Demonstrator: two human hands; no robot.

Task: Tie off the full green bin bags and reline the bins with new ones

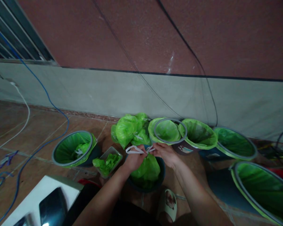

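Both my hands meet over a dark round bin [160, 179] on the floor in front of me. Its green bag [147, 169] is gathered shut at the top. My left hand [134, 160] is closed on the bag's white drawstring [135, 150], which loops out to the left. My right hand [165, 153] pinches the other end of the drawstring right beside it. Just behind the hands lies a tied-up green bag [129, 128] with a white string.
Several bins lined with green bags stand around: one left [73, 150], a ringed one [168, 130] and others [198, 133] to the right [233, 146], a large one [261, 188] at far right. A clear tray [108, 160] holds folded green bags. Cables cross the floor and wall. A slipper [167, 204] is below.
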